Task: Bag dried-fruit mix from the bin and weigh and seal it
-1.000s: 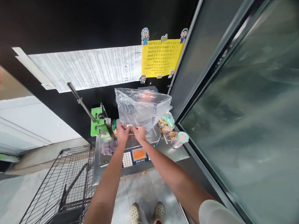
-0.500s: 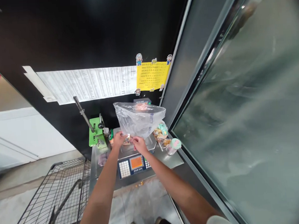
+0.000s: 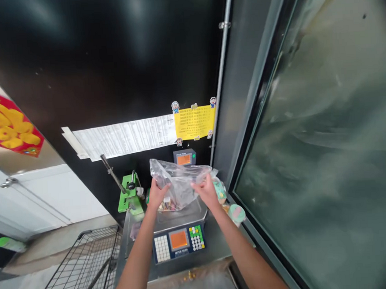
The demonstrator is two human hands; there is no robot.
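Observation:
A transparent plastic bag lies bunched on the steel platter of a Mettler Toledo scale, with small colourful packets gathered in its lower corner. My left hand grips the bag's left side. My right hand holds its upper right edge, a little apart from the left. Both hands are above the platter. The plastic blurs the packets, so their exact kind is hidden.
A green hand-lever machine stands left of the scale. Wrapped snacks and a mint-lidded tub sit to the right, beside a glass door. A wire shopping cart stands at lower left.
The bag has dropped from standing tall to lying bunched on the platter. My hands have moved apart from their close pinch to either side of it. The view has tilted upward.

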